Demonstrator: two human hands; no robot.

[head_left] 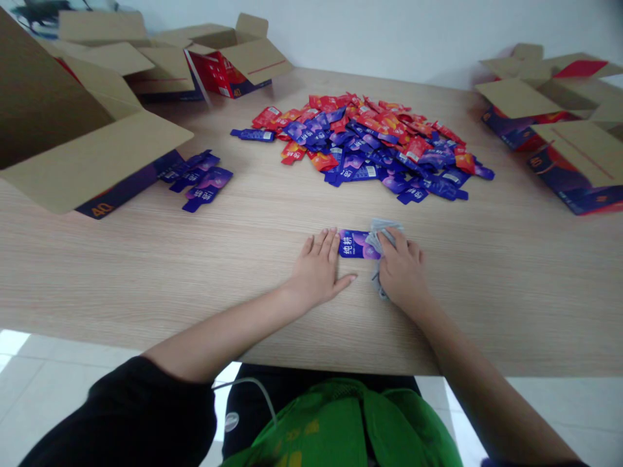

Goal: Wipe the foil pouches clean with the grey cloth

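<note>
A purple packet [353,244] with white lettering lies flat on the wooden table [272,324], in front of me. My left hand [318,266] rests on the table, fingers stretched out, its fingertips at the packet's left end. At the other end, my right hand [402,263] is wrapped round a crumpled grey cloth [384,227], which covers part of the packet. A piece of the cloth hangs out below the right hand's fingers.
Behind lies a large pile of red and purple packets [365,139]. Several purple packets [207,188] lie beside an open carton [131,155] at the left. More open cartons stand at the back left and at the right [569,155].
</note>
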